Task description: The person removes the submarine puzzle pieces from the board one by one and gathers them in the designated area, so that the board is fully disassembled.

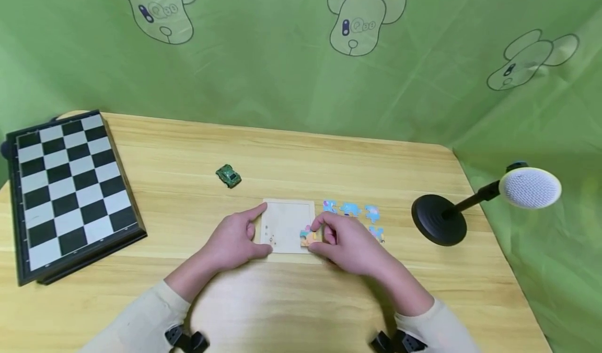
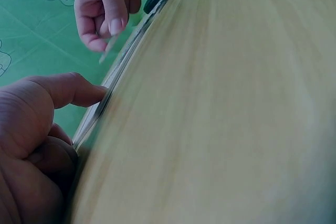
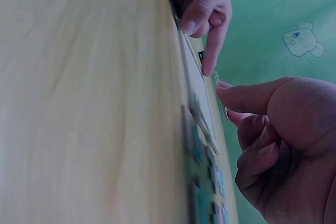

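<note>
A shallow, light wooden puzzle tray (image 1: 288,219) lies flat on the table between the two hands. My left hand (image 1: 237,240) rests at its left side, index finger extended to the far left corner and thumb on the near left corner. The right hand (image 1: 350,244) pinches a colourful jigsaw piece (image 1: 304,237) between thumb and fingers over the tray's near right part. Both wrist views show this piece nearly edge-on, raised off the tray. Several blue jigsaw pieces (image 1: 349,208) lie right of the tray, some partly hidden by the right hand.
A chessboard box (image 1: 75,185) stands at the left of the wooden table (image 1: 291,300). Beyond the tray sits a small green toy car (image 1: 229,175). At the right is a lamp-like stand with a black round base (image 1: 439,219) and white oval head (image 1: 530,188). Green cloth (image 1: 282,70) hangs behind.
</note>
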### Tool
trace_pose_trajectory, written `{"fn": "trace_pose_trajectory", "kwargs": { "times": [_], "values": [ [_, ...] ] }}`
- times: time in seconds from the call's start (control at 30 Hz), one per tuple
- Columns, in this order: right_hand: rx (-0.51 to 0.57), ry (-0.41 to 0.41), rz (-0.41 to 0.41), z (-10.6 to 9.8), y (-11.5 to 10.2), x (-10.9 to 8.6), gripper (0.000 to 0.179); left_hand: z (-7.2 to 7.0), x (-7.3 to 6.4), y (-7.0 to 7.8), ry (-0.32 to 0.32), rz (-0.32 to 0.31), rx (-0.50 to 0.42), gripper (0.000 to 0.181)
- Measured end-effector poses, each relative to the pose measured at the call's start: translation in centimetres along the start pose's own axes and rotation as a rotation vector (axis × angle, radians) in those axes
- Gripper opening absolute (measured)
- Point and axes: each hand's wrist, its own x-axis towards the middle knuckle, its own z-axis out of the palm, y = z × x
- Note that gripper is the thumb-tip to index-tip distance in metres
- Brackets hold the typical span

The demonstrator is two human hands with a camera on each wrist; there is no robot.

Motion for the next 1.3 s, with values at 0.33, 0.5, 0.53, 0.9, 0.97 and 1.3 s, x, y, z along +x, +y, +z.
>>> {"fn": "trace_pose_trajectory", "kwargs": {
  "times": [0.33,0.5,0.53,0.9,0.97,1.3],
  "values": [
    [0.052,-0.015,-0.040,-1.9,2.1,-2.7,0.025,-0.1,0.0,0.0,-0.001,-0.007,0.001,0.096],
    [0.044,0.021,-0.052,-2.4,3.5,-4.2,0.023,-0.1,0.0,0.0,0.001,-0.011,0.004,0.096],
    [0.042,0.028,-0.054,-2.5,3.8,-4.5,0.022,-0.1,0.0,0.0,0.001,-0.011,0.003,0.096],
    [0.039,0.050,-0.017,-3.2,5.8,-7.3,0.025,-0.2,-0.2,-0.2,0.010,-0.020,-0.024,0.096],
    [0.036,0.059,-0.017,-3.4,6.1,-7.7,0.024,-0.1,-0.2,-0.2,0.010,-0.019,-0.027,0.096],
    [0.040,0.108,-0.004,-4.1,7.8,-9.1,0.022,-0.1,-0.1,-0.1,0.008,-0.007,-0.017,0.095]
  ]
}}
